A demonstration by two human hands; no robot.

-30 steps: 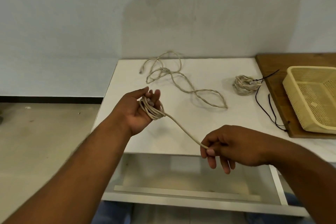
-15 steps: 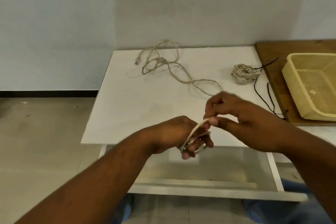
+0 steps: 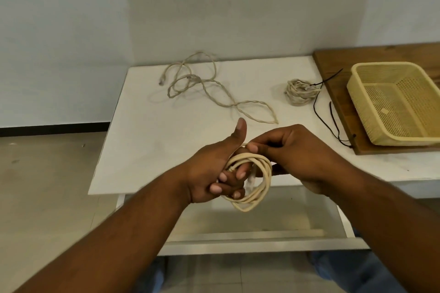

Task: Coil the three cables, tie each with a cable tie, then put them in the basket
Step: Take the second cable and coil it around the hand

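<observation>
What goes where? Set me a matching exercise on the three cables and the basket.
Things: 1 hand-held cable; 2 loose cable; 3 bundled cable; 4 basket.
Places: a on the wooden board; b sprawled uncoiled on the table; c coiled round the left hand; d wound up beside the black ties.
Pairs: 1-c; 2-b; 3-d; 4-a.

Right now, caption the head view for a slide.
Left hand holds a coiled cable, right hand pinches it; loose cable, small coil, basket behind.

The basket (image 3: 357, 107) is cut off at the right edge.
</observation>
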